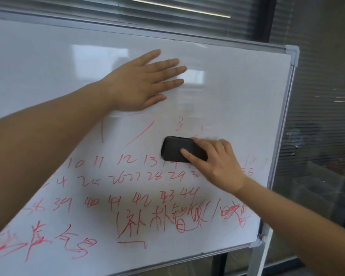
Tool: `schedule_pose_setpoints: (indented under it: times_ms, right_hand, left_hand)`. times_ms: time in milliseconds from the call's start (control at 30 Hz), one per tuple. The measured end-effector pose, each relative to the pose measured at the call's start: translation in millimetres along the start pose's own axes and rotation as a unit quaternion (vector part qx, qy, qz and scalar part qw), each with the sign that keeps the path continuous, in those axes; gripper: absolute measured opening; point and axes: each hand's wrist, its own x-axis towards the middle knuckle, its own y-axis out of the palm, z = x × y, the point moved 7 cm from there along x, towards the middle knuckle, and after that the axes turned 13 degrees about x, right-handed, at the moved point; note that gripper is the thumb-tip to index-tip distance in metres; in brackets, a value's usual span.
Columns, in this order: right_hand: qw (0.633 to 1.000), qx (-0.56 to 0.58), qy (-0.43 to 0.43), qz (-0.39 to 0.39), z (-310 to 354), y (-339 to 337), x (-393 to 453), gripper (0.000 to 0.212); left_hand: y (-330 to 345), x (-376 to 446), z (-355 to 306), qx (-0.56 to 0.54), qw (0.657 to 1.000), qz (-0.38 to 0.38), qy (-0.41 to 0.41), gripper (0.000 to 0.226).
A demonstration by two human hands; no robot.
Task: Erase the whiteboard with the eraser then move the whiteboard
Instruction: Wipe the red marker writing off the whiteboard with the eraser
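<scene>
The whiteboard (217, 92) has a glossy, smooth white face showing reflections, edged by a matt grey metal-looking frame (287, 124) at right. The eraser (173, 149), centre frame, looks matt black.

Background. Horizontal blinds (187, 18) span the upper area, crossed by a bright strip of light (177, 6). A dark vertical post (264, 18) stands at upper right. Beside it, a glass wall (325, 108) with fine horizontal lines carries dim reflections. A white stand leg (259, 253) rises at lower right, near a dark bar (219, 263).
</scene>
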Motion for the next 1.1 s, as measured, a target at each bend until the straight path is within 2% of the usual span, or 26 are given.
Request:
schedule_pose_setpoints:
  times_ms: [100,267,367,467,600,667,900,1100]
  right_hand:
    - [0.999,-0.016,-0.029,0.015,-21.7,-11.1,18.4,0.065]
    - [0.998,-0.035,0.026,-0.040,-59.4,-33.9,50.1,0.048]
    - [0.993,-0.028,0.082,-0.075,-72.1,-38.8,55.1,0.040]
    - [0.983,-0.022,0.144,-0.111,-68.7,-35.4,52.5,0.042]
    - [0.942,0.023,0.297,-0.156,-48.8,-20.2,43.1,0.049]
    - [0.927,0.051,0.334,-0.161,-29.0,-8.9,40.4,0.053]
    - [0.975,0.076,0.197,-0.070,43.6,30.8,34.4,0.057]
    - [0.998,0.026,0.017,-0.049,45.3,23.1,27.6,0.054]
  left_hand:
    - [-1.6,0.6,-1.0,-0.006,1.000,-0.005,-0.003,0.058]
    - [-3.7,0.1,-0.7,-0.010,1.000,-0.011,-0.005,0.057]
    - [-3.1,0.3,-1.4,-0.012,1.000,-0.009,-0.005,0.057]
    - [-3.4,0.3,-2.8,-0.010,1.000,-0.009,-0.007,0.058]
    - [-3.1,-0.1,-2.7,-0.013,1.000,-0.008,-0.015,0.057]
    - [-2.4,-0.5,-2.8,-0.011,1.000,-0.010,-0.016,0.057]
    - [-1.5,-1.7,-0.4,-0.028,0.999,-0.001,-0.017,0.061]
    - [-4.0,0.8,-4.0,-0.024,0.999,-0.016,-0.014,0.058]
